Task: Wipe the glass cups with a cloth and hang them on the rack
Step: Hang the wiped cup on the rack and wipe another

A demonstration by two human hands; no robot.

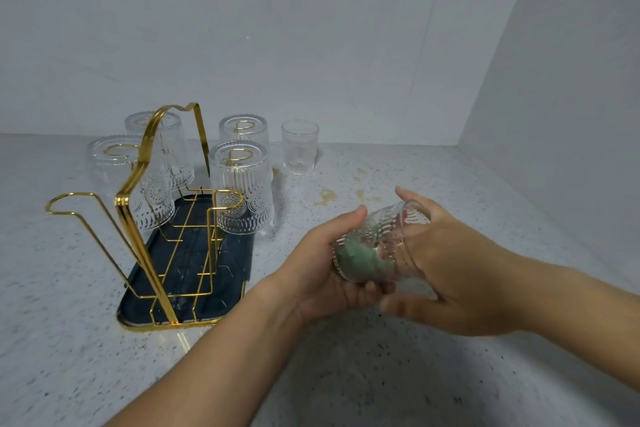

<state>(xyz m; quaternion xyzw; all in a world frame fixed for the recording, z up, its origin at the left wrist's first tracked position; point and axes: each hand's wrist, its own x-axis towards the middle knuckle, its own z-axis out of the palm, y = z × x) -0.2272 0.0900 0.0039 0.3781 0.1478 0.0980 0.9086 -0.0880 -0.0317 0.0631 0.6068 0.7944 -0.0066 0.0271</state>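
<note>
Head view: the cup (381, 236) is held tilted above the counter (467, 191), with the cloth (360, 262) stuffed inside. The left hand (322, 267) curls around its mouth end and the right hand (457, 274) wraps its base, probably to twist it. The rack (138, 184) stands near, with a free hook.

- Setting: a corner of a domestic kitchen counter.
- Work surface: a grey-white speckled stone countertop (450, 374) that meets two plain white walls (311, 45) in a corner.
- Drying equipment: a gold wire cup rack (138, 191) standing in a dark blue rectangular drip tray (194, 305).
- Tableware: four clear embossed glass cups (242, 191) hung upside down on the rack's prongs, with one clear upright glass tumbler (299, 147) just beside the rack.
- Signs of use: yellow-brown spill stains (327, 198) on the countertop near the rack.
</note>
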